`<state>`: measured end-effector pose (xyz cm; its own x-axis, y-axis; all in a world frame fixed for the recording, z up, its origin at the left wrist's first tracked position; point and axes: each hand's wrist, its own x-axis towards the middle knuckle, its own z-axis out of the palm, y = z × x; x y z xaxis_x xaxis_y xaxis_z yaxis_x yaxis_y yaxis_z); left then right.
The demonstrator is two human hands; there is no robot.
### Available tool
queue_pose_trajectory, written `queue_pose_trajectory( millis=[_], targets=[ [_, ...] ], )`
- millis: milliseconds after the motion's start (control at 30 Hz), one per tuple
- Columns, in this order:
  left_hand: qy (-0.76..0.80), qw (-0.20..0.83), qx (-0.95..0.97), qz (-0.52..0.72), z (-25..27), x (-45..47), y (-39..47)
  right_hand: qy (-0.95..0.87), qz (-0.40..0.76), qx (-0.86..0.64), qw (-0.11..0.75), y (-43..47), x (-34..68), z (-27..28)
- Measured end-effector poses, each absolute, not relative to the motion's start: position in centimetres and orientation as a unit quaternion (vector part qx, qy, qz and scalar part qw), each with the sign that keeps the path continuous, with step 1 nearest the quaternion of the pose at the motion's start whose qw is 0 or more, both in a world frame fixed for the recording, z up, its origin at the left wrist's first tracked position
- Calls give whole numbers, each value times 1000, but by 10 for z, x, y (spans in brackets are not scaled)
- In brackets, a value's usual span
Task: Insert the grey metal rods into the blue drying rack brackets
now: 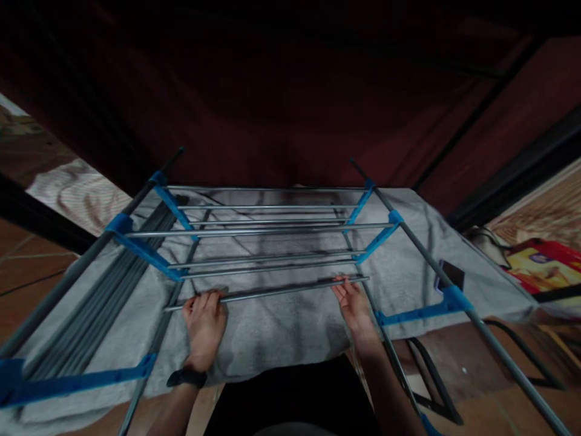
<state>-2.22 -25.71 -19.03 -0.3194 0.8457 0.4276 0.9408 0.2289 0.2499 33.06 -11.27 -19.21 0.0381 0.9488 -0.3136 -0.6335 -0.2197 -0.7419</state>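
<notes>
Across the middle, in front of me, lies a loose grey metal rod (272, 292), slightly tilted, its right end higher in the picture. My left hand (205, 318) is closed over it near its left end. Close to its right end, my right hand (351, 303) holds it between thumb and fingers. Beyond it stands a rack frame of grey tubes with blue plastic brackets (149, 257); several rods span its far brackets. The two nearest brackets, one at left (82, 383) and one at right (417, 313), have no rod between them.
Several loose rods (102, 290) lie bundled on the grey cloth (281, 339) at left. A phone (449, 275) rests on the cloth at right, behind a frame tube. A red and yellow package (547, 266) is at far right. Dark red fabric (281, 109) hangs at the back.
</notes>
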Motion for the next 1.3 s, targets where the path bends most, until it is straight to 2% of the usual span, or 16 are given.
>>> queue_pose_trajectory(
  millis=[733,1300],
  targets=[
    [-798,121,-557,-195,-190,-28,-251,-237,651,-363,623,-72,310,-134],
    [-817,114,-534,-185,-192,-31,-250,-247,643,-370,624,-49,308,-116]
  ],
)
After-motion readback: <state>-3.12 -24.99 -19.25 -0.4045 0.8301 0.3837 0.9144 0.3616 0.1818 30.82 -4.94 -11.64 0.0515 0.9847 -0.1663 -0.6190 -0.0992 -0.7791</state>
